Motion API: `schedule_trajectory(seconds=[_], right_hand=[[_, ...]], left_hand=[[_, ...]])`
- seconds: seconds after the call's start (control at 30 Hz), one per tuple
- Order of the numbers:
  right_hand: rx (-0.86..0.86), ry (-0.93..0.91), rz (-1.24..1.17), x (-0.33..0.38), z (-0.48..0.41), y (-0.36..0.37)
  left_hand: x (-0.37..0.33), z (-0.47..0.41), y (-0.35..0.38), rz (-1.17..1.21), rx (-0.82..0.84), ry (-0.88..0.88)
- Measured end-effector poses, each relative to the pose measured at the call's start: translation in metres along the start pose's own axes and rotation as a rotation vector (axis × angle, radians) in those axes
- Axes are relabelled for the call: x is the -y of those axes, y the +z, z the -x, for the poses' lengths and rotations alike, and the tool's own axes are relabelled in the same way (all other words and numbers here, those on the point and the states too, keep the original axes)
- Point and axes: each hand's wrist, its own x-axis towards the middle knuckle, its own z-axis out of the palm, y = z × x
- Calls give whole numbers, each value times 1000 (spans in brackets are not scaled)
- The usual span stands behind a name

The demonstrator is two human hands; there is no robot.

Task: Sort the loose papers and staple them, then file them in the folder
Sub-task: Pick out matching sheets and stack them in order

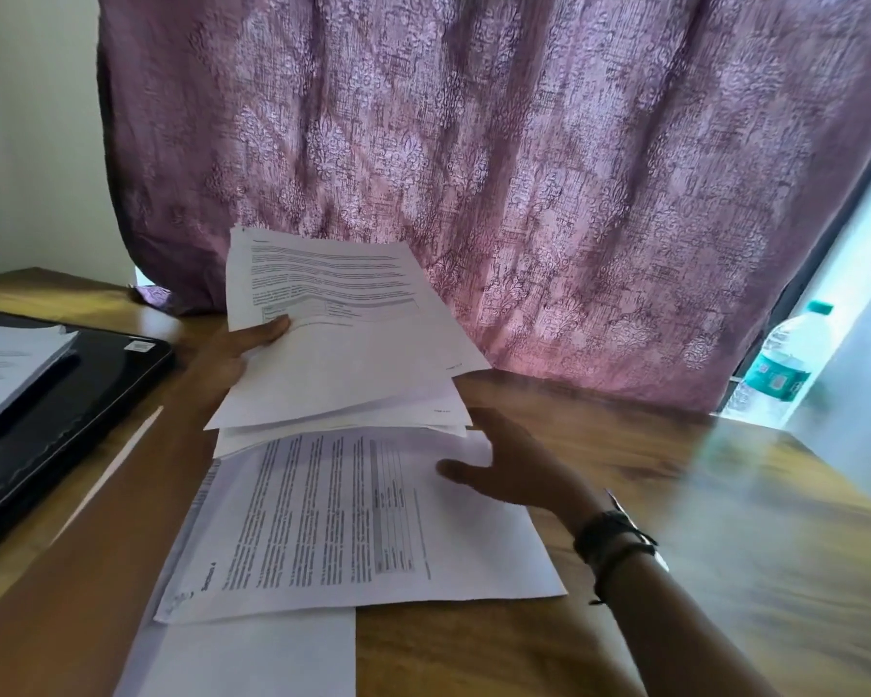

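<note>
Sorting is the step in hand. Left hand [242, 352] grips a fanned sheaf of papers [353, 344] raised off the wooden bench [675, 500]. Its thumb presses the top sheet's left edge; the fingers are hidden beneath. Right hand [509, 467] sits at the far end of a printed sheet [343, 525] lying flat on the bench, thumb stretched over the paper. Motion blur here, so cannot tell whether it pinches the sheet or only touches it. A blank sheet [252, 656] lies partly under the printed sheet at the near edge. Second stack of papers [6, 364] rests on a black flat case [81, 389] at left, well apart from both hands.

Judgement: early in the task. Pages not yet squared, no staple shows, nothing filed, no stapler in view. Next move calls for placing the bench sheet in order with the sheaf, then squaring the edges. Thin sheets slide, so a firm pinch is needed.

Writing: the printed sheet carries dense paragraphs, a table and a bold corner heading, all turned sideways and none legible. Top sheet of the sheaf likewise. White sticker [139, 346] on the case is unreadable. Plastic water bottle [780, 364] at right has a teal cap and label, brand not readable.
</note>
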Motion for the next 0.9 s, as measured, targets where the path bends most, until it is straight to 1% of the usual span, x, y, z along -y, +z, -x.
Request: schedule_trajectory(seconds=[0.03, 0.1, 0.17, 0.23, 0.27, 0.33, 0.4, 0.47, 0.53, 0.6, 0.63, 0.7, 0.77, 0.8, 0.87, 0.9], right_hand=[[64, -39, -35, 5, -7, 6], [129, -37, -43, 12, -14, 15], [62, -31, 36, 9, -16, 20], [-35, -74, 188, 0, -20, 21], [-45, -64, 260, -5, -21, 21], [-12, 92, 338, -13, -21, 19], [48, 271, 334, -14, -17, 12], [98, 346, 291, -12, -11, 5], [83, 340, 234, -11, -7, -2], [16, 311, 111, -18, -5, -10], [-17, 314, -15, -21, -4, -14], [-90, 340, -322, -25, 0, -22], [-221, 338, -569, -29, 3, -25], [-273, 320, -724, -29, 4, -25], [-326, 273, -1060, -25, 5, -23], [-334, 244, -1183, -23, 6, -23]], left_hand=[[1, 0, -1, -8, 7, 1], [1, 1, -2, -1, 9, -1], [2, 1, -2, 3, 21, -9], [1, 1, -1, 11, 16, -30], [-2, 2, -1, 4, 15, -30], [-4, 2, -2, -43, 30, -3], [-5, 3, -1, -72, 16, 1], [-3, 1, -3, -57, 16, -38], [-5, 0, -1, -99, -1, -61], [-4, -8, -5, -115, -102, -86], [0, -12, -9, -150, -153, -83], [3, -11, -10, -200, -148, -95], [0, -7, -2, -124, -113, -102], [-2, -2, 4, -74, -66, -113], [0, 1, 11, -73, 35, -138], [0, 3, 13, -59, 77, -132]])
